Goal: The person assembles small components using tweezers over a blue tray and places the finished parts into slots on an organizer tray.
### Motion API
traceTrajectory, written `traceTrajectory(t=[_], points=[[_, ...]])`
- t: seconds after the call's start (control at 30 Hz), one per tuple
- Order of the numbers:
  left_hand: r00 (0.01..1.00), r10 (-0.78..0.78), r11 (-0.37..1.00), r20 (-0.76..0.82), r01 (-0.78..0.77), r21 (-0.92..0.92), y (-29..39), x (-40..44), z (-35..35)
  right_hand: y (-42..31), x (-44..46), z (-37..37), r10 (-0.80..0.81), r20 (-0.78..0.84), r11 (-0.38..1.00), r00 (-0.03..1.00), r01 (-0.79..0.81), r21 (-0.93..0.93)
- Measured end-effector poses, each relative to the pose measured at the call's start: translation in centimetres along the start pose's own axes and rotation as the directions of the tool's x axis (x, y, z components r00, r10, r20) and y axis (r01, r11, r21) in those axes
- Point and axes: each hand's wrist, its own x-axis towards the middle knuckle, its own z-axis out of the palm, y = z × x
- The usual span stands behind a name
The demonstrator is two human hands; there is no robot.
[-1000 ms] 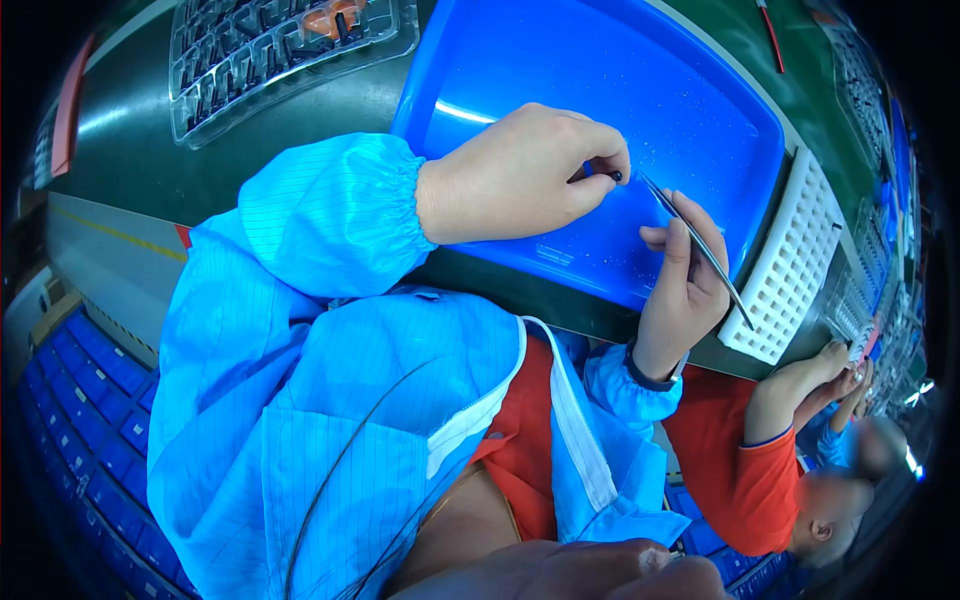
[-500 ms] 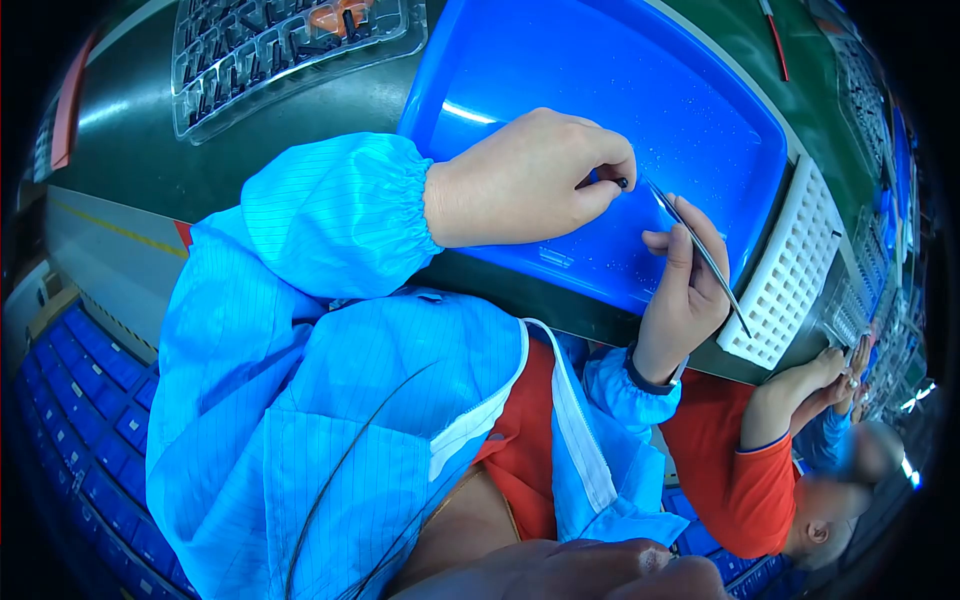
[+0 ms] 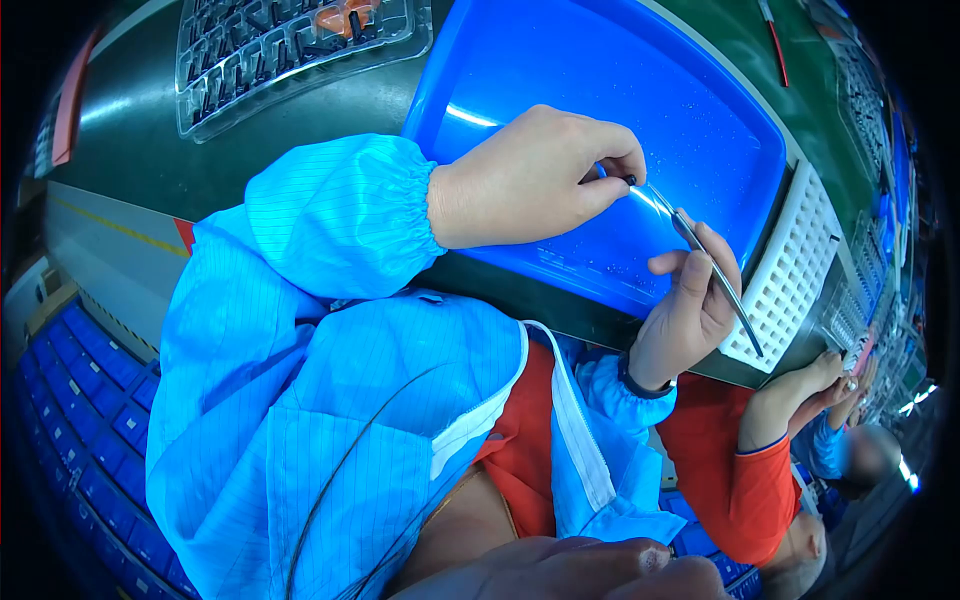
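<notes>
Pinching mostly hidden dark piece (image 3: 630,180): left hand (image 3: 535,182). Tweezers (image 3: 689,234) indistinct at tip.

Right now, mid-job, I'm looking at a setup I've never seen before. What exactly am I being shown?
There is no machine here: these are a person's two bare hands, seen from one camera worn on the head, looking forward and down. The left hand pinches a small dark piece. The right hand holds a slim metal tool, probably tweezers, angled towards that piece. Below them is a blue tray on a dark green table. To the right lies a white tray with rows of pockets; at upper left, a clear tray of dark parts. The red sleeve is a co-worker's.
</notes>
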Motion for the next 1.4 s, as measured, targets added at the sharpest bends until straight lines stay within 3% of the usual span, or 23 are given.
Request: traceTrajectory(t=[0.1, 0.23, 1.07, 1.4], points=[[0.999, -0.033, 0.989, -0.020, 0.030, -0.145, -0.13, -0.04, 0.21, 0.22, -0.17, 0.31, -0.002, -0.020, 0.983, 1.000, 0.005, 0.185], [1.000, -0.030, 0.988, 0.000, 0.029, -0.149, 0.14, 0.00, -0.01, 0.54, -0.15, 0.25, -0.008, -0.005, 0.973, 1.000, 0.009, 0.232], [1.000, -0.015, 0.988, -0.018, 0.012, -0.154, 0.23, 0.03, -0.04, 0.59, -0.11, 0.58, 0.007, 0.005, 0.974, 1.000, -0.008, 0.225], [1.000, 0.005, 0.993, -0.013, -0.007, -0.121, 0.24, 0.02, -0.11, 0.65, -0.05, 0.84, 0.006, -0.070, 0.960, 0.998, 0.014, 0.278]])
